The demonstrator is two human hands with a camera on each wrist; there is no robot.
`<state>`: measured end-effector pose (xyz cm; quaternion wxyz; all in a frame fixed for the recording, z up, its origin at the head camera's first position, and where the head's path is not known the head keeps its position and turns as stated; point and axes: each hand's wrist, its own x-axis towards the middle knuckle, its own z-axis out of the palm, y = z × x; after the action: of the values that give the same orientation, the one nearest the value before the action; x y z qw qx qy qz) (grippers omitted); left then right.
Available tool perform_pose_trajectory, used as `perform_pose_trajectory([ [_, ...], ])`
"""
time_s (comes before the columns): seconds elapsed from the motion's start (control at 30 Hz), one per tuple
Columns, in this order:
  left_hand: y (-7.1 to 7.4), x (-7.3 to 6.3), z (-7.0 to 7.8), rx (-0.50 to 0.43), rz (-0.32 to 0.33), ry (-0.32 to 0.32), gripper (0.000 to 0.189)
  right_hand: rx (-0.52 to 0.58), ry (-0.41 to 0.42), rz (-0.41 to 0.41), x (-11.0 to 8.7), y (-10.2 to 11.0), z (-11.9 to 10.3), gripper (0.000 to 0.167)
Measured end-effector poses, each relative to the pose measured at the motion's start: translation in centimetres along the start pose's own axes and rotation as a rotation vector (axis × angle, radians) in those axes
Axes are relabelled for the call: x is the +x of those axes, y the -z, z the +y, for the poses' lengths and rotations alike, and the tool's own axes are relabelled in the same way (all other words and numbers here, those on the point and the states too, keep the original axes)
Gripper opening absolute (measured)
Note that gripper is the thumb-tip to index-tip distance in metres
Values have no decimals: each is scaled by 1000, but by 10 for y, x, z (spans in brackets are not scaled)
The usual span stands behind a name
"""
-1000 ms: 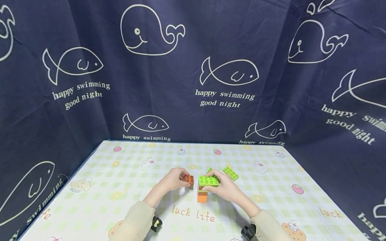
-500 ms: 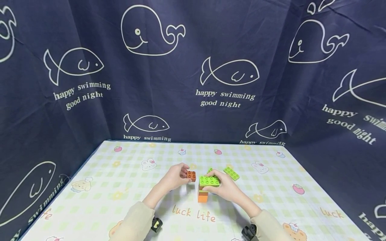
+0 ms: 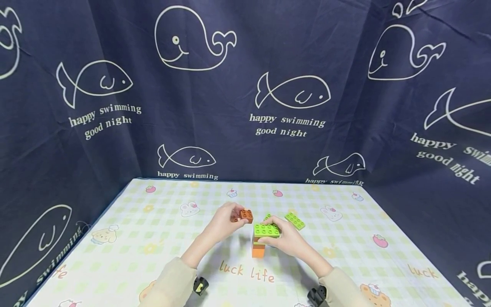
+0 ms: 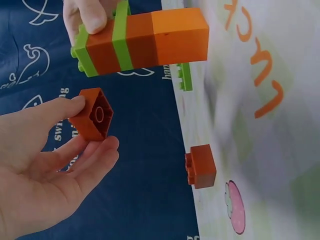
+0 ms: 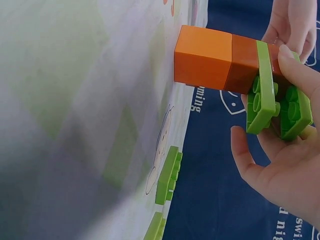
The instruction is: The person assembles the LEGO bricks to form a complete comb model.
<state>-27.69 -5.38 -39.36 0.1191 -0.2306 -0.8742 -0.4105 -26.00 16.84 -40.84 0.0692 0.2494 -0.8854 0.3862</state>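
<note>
My left hand [image 3: 223, 224] pinches a small reddish-brown toy brick [image 3: 246, 215] between thumb and fingers. The left wrist view shows that brick's hollow underside, apart from the tower and above the cloth. My right hand [image 3: 285, 236] grips the upper part of a brick tower [image 5: 202, 57] from the right. Upright on the table, this tower has an orange base, then brown bricks alternating with two light green plates. Both plates overhang toward the right hand, as the right wrist view shows. A second brown brick [image 4: 202, 167] stands on the cloth near my left hand, mostly hidden by it in the head view.
Behind the right hand lie two loose light green plates, one studded plate [image 3: 294, 221] in sight and another green plate [image 3: 267, 217] partly hidden by the tower. A checked, printed cloth [image 3: 161, 238] covers the table. Dark blue curtains [image 3: 215, 106] hang around its back and sides.
My left hand has raised the brown brick and moved it slightly right and away from me, uncovering part of the second brick. The right hand and tower have stayed put.
</note>
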Motion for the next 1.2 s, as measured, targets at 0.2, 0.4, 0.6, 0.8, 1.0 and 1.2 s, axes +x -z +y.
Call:
perform_pose_trajectory([
  [0.2,2,0,8,-31,38,-10,31,13,-13,-6,0,1,1,40],
  [0.4,3,-1,17,-76,42,-16,30,11,-11,-5,-1,1,1,40],
  [0.6,5,-2,25,-87,46,-36,29,7,-9,0,-1,1,0,41],
  [0.8,6,-3,29,-100,12,-54,30,33,-26,-14,-1,1,1,40],
  [1.0,3,-4,29,-136,-25,-69,29,27,-17,-13,0,0,1,41],
  [1.2,-2,-4,26,-173,-57,-62,29,22,-22,-23,1,0,1,40],
])
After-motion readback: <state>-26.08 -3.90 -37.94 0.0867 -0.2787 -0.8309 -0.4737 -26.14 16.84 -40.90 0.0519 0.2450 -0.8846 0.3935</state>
